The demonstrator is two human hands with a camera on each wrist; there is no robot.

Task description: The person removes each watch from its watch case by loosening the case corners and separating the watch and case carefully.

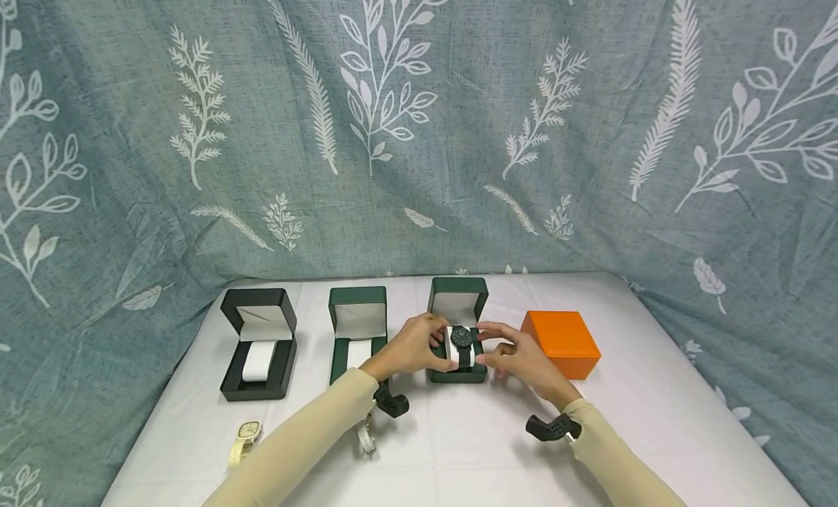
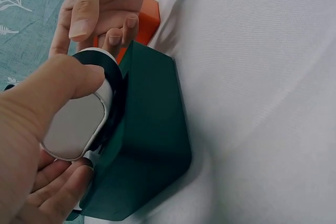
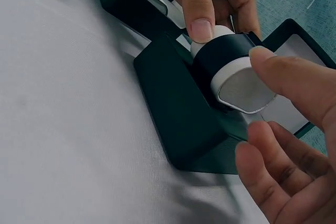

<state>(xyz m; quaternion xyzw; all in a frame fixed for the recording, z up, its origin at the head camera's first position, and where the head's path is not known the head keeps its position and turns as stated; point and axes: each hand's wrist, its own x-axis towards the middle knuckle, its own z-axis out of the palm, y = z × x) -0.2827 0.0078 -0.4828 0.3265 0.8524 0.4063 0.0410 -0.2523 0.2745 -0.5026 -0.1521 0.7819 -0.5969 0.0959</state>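
Note:
A black wristwatch (image 1: 462, 338) is wrapped around a white watch cushion (image 3: 247, 90), which sits tilted in the opening of a green watch box (image 2: 152, 114) with its lid up. My left hand (image 1: 414, 345) grips the cushion's left end, thumb on top and fingers curved below. At the cushion's other end is my right hand (image 1: 520, 358). Its thumb touches the edge in the right wrist view, while the fingers are spread loosely beside the box. How deep the cushion sits is partly hidden by the hands.
Left of the hands stand a second open green box (image 1: 358, 310) and an open black box (image 1: 258, 347), each with a white cushion. An orange box (image 1: 561, 332) is at the right. A cream-strapped watch (image 1: 245, 438) and a light-coloured watch (image 1: 366, 436) lie nearer the front.

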